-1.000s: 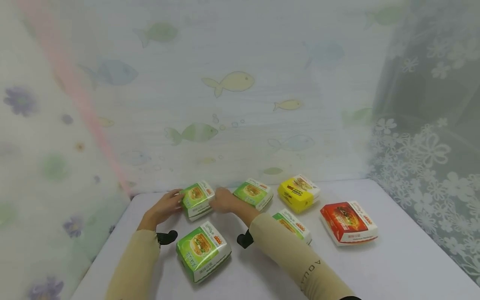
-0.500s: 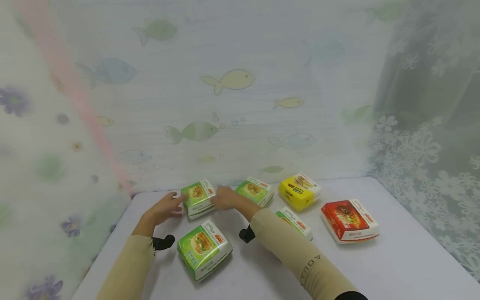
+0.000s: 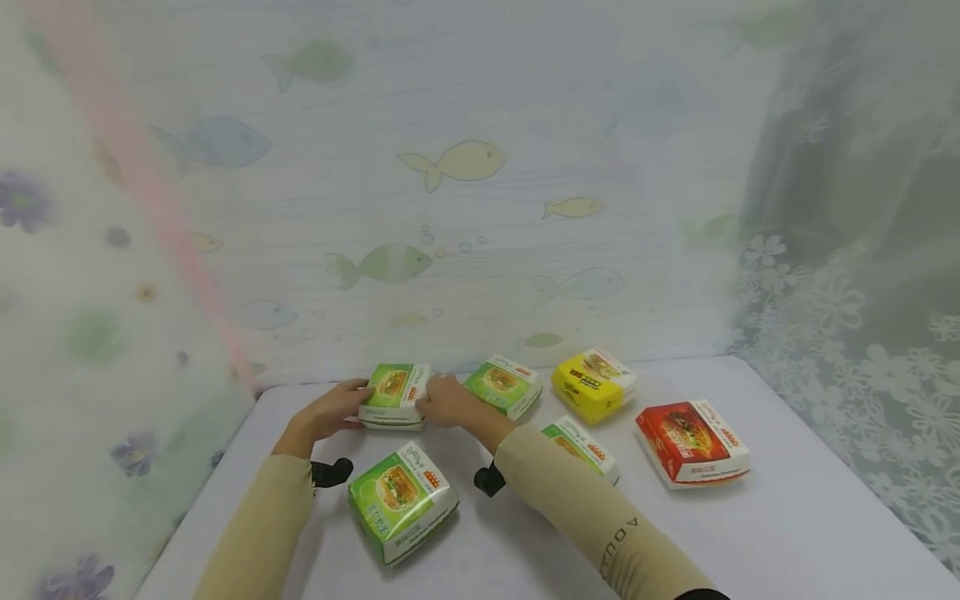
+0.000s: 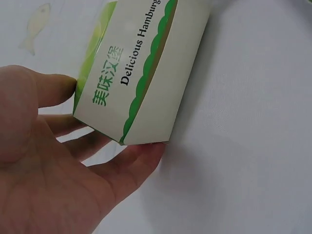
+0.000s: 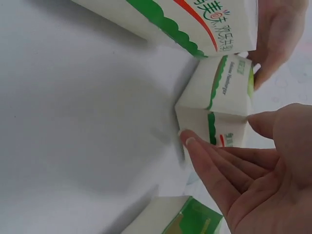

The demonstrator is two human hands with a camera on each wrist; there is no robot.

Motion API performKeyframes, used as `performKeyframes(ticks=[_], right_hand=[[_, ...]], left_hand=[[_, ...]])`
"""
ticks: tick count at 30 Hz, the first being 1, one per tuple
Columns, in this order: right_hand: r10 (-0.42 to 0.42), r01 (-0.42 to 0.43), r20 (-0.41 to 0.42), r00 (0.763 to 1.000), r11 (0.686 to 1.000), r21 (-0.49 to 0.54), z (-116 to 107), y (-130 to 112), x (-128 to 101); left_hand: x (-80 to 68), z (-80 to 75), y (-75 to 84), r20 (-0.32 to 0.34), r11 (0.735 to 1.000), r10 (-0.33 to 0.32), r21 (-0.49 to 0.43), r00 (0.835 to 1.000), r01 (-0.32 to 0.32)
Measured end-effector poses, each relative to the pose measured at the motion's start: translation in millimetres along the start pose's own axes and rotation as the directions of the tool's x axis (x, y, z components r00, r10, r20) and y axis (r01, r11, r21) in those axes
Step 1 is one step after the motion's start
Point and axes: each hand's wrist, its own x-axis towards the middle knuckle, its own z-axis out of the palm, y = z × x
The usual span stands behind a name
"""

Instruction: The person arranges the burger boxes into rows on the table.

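A green-and-white hamburger box (image 3: 392,392) sits at the back left of the table, between both hands. My left hand (image 3: 330,412) grips its left end; in the left wrist view the thumb (image 4: 58,89) meets the top edge while the fingers lie against the side and lower edge. At the opposite end my right hand (image 3: 447,402) holds the box, thumb at the top corner and fingertips (image 5: 187,139) along the lower side. A second green box (image 3: 402,504) stands in front, nearer the body. Another green box (image 3: 504,385) is just right of my right hand.
A further green box (image 3: 581,450) is partly hidden behind the right sleeve (image 3: 585,508). To the right stand a yellow box (image 3: 592,385) and a red box (image 3: 693,444). A fish-patterned curtain (image 3: 465,250) hangs behind the white table (image 3: 780,517).
The far-left green box has turned so that its front side faces more squarely toward me. My left hand, its fingers looser half a second ago, has closed in on the left end.
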Motion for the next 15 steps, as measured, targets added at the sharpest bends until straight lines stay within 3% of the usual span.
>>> performKeyframes(ticks=[4,10,15], right_hand=[[0.004,-0.005,-0.023,1.0,0.999,-0.052,-3,-5,3],[0.037,-0.037,-0.037,0.999,0.999,-0.011,-9,-7,11],[0.085,-0.082,-0.029,0.996,0.993,0.087,-8,-2,20]], left_hand=[[-6.7,-7.3,-0.6,0.002,0.999,0.004,0.044,1.0,-0.004],[-21.8,-10.0,-0.5,-0.08,0.989,-0.017,0.144,0.997,0.028],[-28.0,0.0,-0.1,-0.108,0.996,-0.011,0.088,0.994,0.021]])
